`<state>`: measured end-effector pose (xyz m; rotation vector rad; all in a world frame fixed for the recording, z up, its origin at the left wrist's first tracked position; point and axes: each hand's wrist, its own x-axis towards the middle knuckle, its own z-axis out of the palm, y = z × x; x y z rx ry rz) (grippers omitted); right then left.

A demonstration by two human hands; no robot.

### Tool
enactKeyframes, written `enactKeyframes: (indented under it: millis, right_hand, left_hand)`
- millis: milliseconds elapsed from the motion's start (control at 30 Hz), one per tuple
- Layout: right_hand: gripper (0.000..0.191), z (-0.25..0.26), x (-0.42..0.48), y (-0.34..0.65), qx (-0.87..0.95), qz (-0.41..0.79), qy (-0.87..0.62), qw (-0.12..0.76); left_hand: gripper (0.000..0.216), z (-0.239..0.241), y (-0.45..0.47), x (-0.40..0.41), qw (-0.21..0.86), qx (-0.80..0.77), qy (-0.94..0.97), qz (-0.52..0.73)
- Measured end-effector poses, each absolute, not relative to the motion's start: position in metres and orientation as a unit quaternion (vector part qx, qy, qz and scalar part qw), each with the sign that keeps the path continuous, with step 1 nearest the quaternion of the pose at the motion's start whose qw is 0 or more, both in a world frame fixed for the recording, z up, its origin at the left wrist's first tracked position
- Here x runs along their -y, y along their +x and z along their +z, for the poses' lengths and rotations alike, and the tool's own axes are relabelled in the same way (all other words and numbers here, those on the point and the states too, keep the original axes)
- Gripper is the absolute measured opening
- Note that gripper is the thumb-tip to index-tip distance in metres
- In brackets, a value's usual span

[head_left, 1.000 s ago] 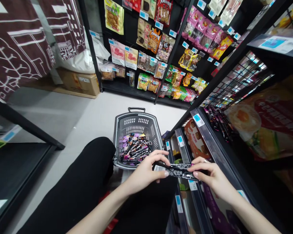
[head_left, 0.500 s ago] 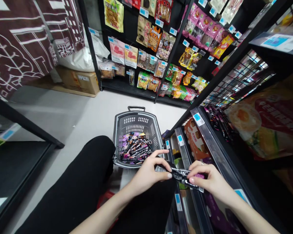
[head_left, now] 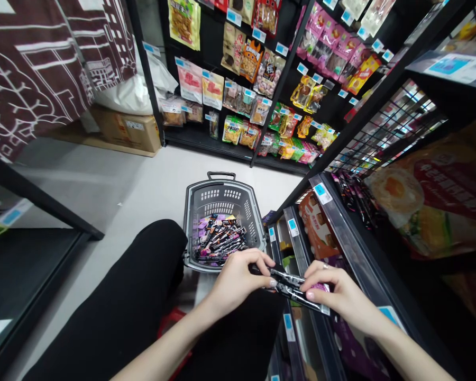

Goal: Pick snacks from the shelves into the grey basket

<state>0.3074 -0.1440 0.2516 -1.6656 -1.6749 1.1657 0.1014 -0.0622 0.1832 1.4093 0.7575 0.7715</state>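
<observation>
Several slim black stick packets [head_left: 291, 290] with shiny wrappers and some purple lie between my two hands, in front of the shelf edge. My left hand [head_left: 241, 272] pinches their left ends between thumb and fingers. At the other end, my right hand [head_left: 335, 286], with a ring on one finger, grips them, and a clear wrapper tip sticks out below its thumb. Just beyond my left hand, a grey shopping basket [head_left: 188, 211] stands on the floor, with a heap of similar black and purple packets [head_left: 222, 238] inside.
On the right shelf, more dark stick packets [head_left: 355, 198] lie beside a large food bag [head_left: 432, 198]. A shelf rail [head_left: 341, 238] with price tags runs under my right hand. Racks of hanging snack bags [head_left: 249, 61] face me; a cardboard box [head_left: 129, 129] sits at the left.
My left hand has shifted slightly left along the packets, and its raised index finger has curled down onto them. My right hand keeps its hold, nearly in place.
</observation>
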Motion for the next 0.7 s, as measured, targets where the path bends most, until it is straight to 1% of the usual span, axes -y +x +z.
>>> enactKeyframes:
  millis: [67,167,267,367,433,533,600,700]
  right_hand:
    - [0.015,0.25,0.144,0.308,0.605,0.432,-0.615,0.262]
    - [0.015,0.25,0.144,0.309,0.593,0.445,-0.614,0.27]
    - [0.017,0.252,0.143,0.313,0.597,0.456,-0.61,0.253]
    - [0.023,0.254,0.142,0.316,0.604,0.47,-0.6,0.233]
    - [0.026,0.253,0.141,0.315,0.591,0.467,-0.613,0.239]
    - [0.025,0.249,0.142,0.31,0.566,0.433,-0.654,0.254]
    - [0.023,0.245,0.143,0.305,0.565,0.4,-0.673,0.259]
    - [0.022,0.24,0.145,0.299,0.574,0.351,-0.69,0.267]
  left_hand:
    - [0.011,0.185,0.098,0.059,0.637,-0.296,0.62,0.349]
    - [0.005,0.185,0.091,0.053,0.666,-0.235,0.637,0.308]
    - [0.006,0.184,0.085,0.049,0.687,-0.208,0.646,0.262]
    - [0.008,0.184,0.085,0.049,0.686,-0.198,0.657,0.241]
    - [0.008,0.184,0.088,0.053,0.675,-0.21,0.663,0.248]
    - [0.005,0.184,0.097,0.061,0.643,-0.264,0.663,0.276]
    - [0.01,0.184,0.102,0.066,0.623,-0.293,0.663,0.295]
    - [0.024,0.182,0.106,0.068,0.608,-0.318,0.649,0.329]
